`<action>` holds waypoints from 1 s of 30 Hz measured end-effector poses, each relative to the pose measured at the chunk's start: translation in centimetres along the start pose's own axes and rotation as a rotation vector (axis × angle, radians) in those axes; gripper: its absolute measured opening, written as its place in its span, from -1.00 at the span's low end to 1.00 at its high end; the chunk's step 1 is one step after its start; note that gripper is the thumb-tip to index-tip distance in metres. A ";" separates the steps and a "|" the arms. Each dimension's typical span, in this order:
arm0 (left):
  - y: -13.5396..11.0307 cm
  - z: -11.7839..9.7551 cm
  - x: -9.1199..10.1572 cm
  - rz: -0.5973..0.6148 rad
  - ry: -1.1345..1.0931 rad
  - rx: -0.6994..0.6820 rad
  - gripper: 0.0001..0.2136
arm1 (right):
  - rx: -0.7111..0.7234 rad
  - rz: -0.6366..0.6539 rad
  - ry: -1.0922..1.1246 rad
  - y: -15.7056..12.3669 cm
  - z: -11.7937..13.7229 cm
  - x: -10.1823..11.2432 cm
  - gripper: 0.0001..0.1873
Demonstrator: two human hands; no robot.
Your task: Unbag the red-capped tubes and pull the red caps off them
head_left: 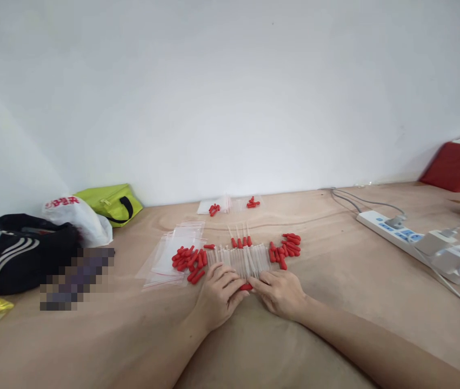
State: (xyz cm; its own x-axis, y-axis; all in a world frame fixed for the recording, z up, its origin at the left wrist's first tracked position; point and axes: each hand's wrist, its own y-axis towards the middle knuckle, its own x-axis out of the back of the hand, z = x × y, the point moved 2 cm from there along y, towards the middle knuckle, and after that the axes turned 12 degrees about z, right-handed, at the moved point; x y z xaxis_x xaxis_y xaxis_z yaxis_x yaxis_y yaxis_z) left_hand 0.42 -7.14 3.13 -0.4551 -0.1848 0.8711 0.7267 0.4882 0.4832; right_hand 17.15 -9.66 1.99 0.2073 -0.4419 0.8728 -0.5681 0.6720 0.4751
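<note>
A row of thin clear tubes (246, 260) lies side by side on the tan surface. At the row's near edge, one red rubber bulb (246, 287) lies crosswise between my hands. My left hand (220, 294) has its thumb and fingertips closed around the bulb's left end, its other fingers resting by the tubes. My right hand (281, 294) is closed with its fingertips at the bulb's right end; whatever is in its fingers is hidden. Loose red bulbs (187, 258) are heaped left of the tubes, and more red bulbs (290, 246) lie right. Several droppers (241, 241) with red bulbs attached lie just beyond.
Clear zip bags (179, 246) lie at left; bags holding red bulbs (214, 209) are by the wall. A power strip (392, 232) with plugs and cables is at right. A black bag (27, 251), white plastic bag (78, 219) and lime-green bag (112, 201) stand far left.
</note>
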 end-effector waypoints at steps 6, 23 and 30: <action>0.1 -0.7 0.5 0.041 0.019 -0.011 -0.83 | -0.031 -0.072 -0.023 -0.2 0.4 0.0 -0.64; -2.3 5.8 3.5 -0.206 0.322 0.545 -0.77 | -0.173 -0.176 0.260 -1.0 -3.6 -0.9 -0.59; -2.8 7.4 4.0 -0.082 0.331 0.744 -0.74 | -0.320 0.021 0.243 3.5 -1.8 -1.4 -0.77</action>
State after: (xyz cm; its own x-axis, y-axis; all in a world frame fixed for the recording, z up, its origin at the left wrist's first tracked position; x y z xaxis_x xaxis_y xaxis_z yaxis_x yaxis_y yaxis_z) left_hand -7.25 -2.89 4.65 -0.2314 -0.4300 0.8727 0.1135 0.8789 0.4632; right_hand 16.32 -5.62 2.67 0.4022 -0.2985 0.8655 -0.3058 0.8473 0.4344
